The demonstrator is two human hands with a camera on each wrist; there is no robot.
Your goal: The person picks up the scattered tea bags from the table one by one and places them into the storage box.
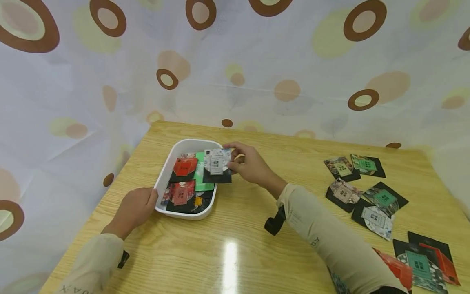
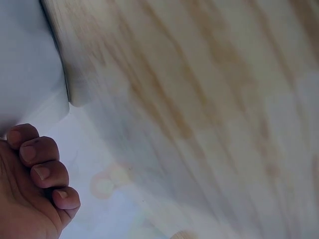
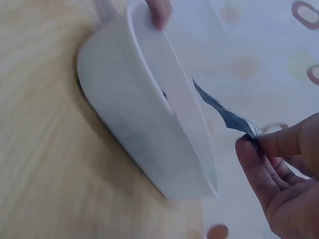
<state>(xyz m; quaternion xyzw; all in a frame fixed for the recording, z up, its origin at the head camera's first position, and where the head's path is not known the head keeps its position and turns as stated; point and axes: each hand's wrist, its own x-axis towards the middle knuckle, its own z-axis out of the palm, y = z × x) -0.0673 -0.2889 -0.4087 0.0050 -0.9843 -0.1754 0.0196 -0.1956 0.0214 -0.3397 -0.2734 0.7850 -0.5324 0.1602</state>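
A: What do we see in the right hand (image 1: 251, 165)?
B: A square grey-labelled packet (image 1: 216, 165) with a black bottom. The thumb and fingers pinch its right edge.
A: Where is that packet?
B: Up in the air, at the right rim of the white tub (image 1: 200, 215). From the head view, it hides a bit of that rim.
A: And the left hand (image 1: 134, 208)?
B: We see it grip the tub at the near left corner. Its fingers look curled in the left wrist view.
A: What can we spot in the tub?
B: A bright red packet (image 1: 185, 168) on the left, a pinkish-red packet (image 1: 180, 192) nearer to us, and a green packet (image 1: 199, 175) by the middle. A little yellow label (image 1: 198, 201) peeps out near the front.
A: Are there more packets?
B: Yes, we see lots on the right of the wooden table (image 1: 165, 257). A yellow-labelled packet (image 1: 341, 168) lies far back. The right sleeve (image 1: 323, 232) partly hides some near ones.
A: And behind the table?
B: A spotty cloth (image 1: 257, 53).
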